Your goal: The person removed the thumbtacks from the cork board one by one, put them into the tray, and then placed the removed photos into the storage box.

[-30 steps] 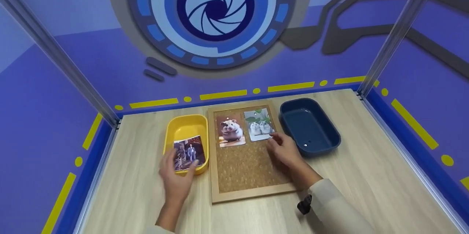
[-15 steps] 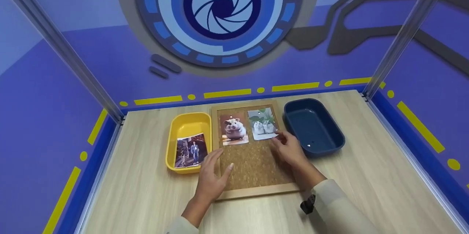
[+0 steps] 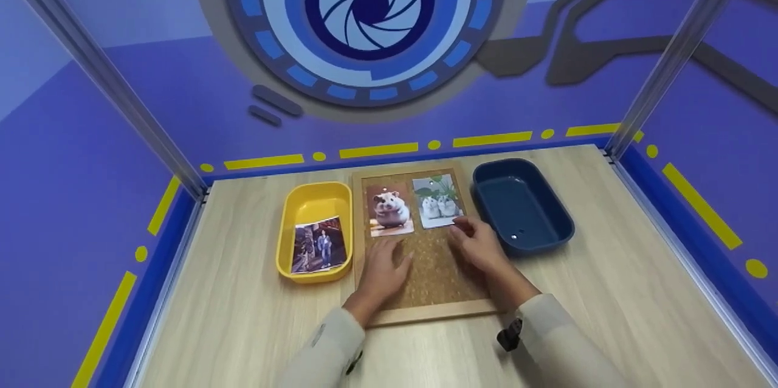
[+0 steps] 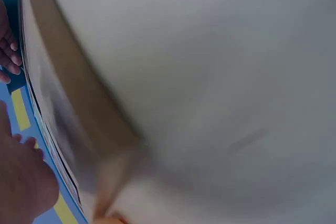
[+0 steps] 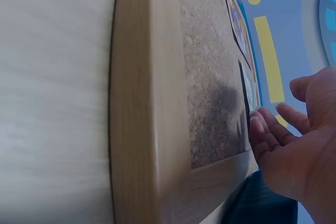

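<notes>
A wood-framed cork board (image 3: 431,275) lies on the table. Pinned near its far edge are a photo of one hamster (image 3: 390,211) and, to its right, a photo of two pale hamsters under leaves (image 3: 436,202). My left hand (image 3: 384,269) hovers over the board's left part, fingers relaxed and nothing in them, just below the first photo. At the lower right corner of the second photo, the fingertips of my right hand (image 3: 480,247) touch its edge. The right wrist view shows that hand (image 5: 294,145) with loosely bent fingers and the thumb apart.
Left of the board stands a yellow tray (image 3: 284,236) holding a photo of a person outdoors (image 3: 321,248). A dark blue tray (image 3: 516,193) on the right has a small shiny pin (image 3: 514,236) in it. Printed walls with metal posts enclose the table.
My left hand has left the yellow tray and moved right over the cork board, towards the first photo. The right hand stays by the second photo's corner.
</notes>
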{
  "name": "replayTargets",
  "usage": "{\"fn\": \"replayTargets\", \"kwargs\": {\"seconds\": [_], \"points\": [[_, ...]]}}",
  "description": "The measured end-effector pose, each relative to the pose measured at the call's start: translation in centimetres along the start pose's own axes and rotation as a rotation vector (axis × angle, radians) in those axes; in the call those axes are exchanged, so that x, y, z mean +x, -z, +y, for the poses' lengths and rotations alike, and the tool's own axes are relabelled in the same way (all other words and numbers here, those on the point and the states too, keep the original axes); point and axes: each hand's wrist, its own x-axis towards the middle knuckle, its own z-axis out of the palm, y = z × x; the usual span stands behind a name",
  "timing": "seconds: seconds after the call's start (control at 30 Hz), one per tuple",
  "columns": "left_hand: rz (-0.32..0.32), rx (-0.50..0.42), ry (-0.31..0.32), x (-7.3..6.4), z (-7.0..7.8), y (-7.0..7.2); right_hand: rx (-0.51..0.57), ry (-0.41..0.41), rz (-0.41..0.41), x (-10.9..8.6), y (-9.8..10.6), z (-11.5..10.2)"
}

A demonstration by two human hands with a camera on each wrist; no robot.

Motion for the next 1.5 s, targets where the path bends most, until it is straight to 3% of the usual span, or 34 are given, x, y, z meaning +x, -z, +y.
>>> {"fn": "replayTargets", "kwargs": {"seconds": [0.17,0.37,0.63,0.83,1.13,1.5], "points": [[-0.021,0.072,-0.001,3.2,0.2,-1.9,-0.002,-0.010,-0.005,0.0,-0.3,-0.2],[-0.058,0.073,0.131,5.6,0.4,-4.0,-0.018,0.021,0.002,0.4,-0.6,-0.1],[0.024,0.089,0.267,7.5,0.6,-6.8,-0.019,0.005,-0.002,0.7,-0.8,-0.3],[0.026,0.144,0.317,7.8,0.6,-7.8,-0.007,0.001,-0.016,1.0,-1.2,-0.5],[0.015,0.186,0.286,7.3,0.4,-7.8,-0.003,0.013,-0.013,2.2,-1.4,-1.0],[0.026,0.178,0.284,7.1,0.3,-7.8,-0.099,-0.082,-0.008,5.0,-1.1,0.0]]}}
